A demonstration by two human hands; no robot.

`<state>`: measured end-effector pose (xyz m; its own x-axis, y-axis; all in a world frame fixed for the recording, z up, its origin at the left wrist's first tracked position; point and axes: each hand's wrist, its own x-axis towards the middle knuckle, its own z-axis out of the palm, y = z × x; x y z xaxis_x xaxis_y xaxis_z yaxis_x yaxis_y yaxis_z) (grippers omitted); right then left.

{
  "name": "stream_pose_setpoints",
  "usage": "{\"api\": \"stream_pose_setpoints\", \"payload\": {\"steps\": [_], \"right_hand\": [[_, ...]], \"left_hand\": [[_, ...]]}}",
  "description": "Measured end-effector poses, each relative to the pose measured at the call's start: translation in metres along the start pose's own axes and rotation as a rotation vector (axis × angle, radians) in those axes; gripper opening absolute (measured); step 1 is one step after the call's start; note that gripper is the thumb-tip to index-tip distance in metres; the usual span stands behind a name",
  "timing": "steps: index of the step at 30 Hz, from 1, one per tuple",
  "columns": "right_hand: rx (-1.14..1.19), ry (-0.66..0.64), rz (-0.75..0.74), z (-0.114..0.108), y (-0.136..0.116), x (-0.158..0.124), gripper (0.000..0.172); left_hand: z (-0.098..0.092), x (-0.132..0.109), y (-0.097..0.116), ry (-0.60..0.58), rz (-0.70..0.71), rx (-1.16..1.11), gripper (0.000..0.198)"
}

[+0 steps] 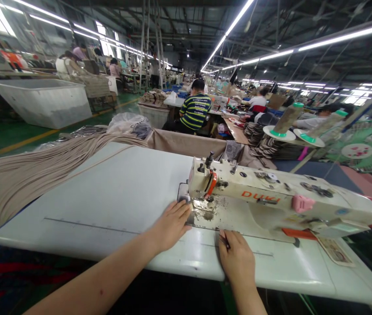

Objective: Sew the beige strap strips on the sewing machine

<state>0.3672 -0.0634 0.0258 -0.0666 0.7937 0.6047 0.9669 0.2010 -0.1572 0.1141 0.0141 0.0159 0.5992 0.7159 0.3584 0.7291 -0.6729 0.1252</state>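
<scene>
My left hand (172, 224) lies palm down with its fingers stretched out, the fingertips at the slide plate (183, 192) just left of the presser foot of the sewing machine (258, 192). My right hand (237, 256) rests at the front edge of the machine bed, its fingers curled round a small dark tool (226, 241). Most of that tool is hidden in the palm, and I cannot make out its kind. No cloth shows under the needle area (202, 204). The pale sewing table (113, 188) carries a printed ruler line in front of my hands.
A thick bundle of beige fabric strips (41, 175) hangs over the table's left side, one strip crossing the top. Behind the table stands a cloth-lined bin (186, 144). Thread cones (286, 120) and a green fan (363, 148) are at right. A person in a striped shirt (195, 109) sits ahead.
</scene>
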Motion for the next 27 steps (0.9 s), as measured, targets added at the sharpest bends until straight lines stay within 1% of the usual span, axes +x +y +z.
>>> {"api": "stream_pose_setpoints", "payload": {"steps": [4,10,14,17,20,23,27], "right_hand": [[0.004,0.043,-0.025,0.001,0.001,0.001,0.032],[0.003,0.05,-0.029,0.001,0.002,0.001,0.032],[0.002,0.049,-0.031,0.002,0.003,0.001,0.033],[0.002,0.043,-0.028,0.003,0.003,0.001,0.034],[-0.009,0.039,-0.021,0.003,0.002,0.001,0.034],[-0.022,0.037,-0.023,0.004,0.001,0.001,0.033],[-0.027,0.032,-0.028,0.003,0.001,0.001,0.031]], "left_hand": [[-0.006,0.007,-0.004,-0.051,-0.018,-0.009,0.055],[-0.01,0.016,-0.007,-0.084,-0.049,-0.054,0.054],[-0.012,0.018,-0.012,-0.109,-0.054,-0.156,0.052],[-0.013,0.023,-0.022,-0.115,-0.066,-0.265,0.045],[-0.011,0.036,-0.037,-0.077,-0.061,-0.365,0.032],[-0.006,0.057,-0.052,-0.045,-0.056,-0.384,0.032],[0.001,0.085,-0.063,-0.059,-0.024,-0.358,0.033]]}}
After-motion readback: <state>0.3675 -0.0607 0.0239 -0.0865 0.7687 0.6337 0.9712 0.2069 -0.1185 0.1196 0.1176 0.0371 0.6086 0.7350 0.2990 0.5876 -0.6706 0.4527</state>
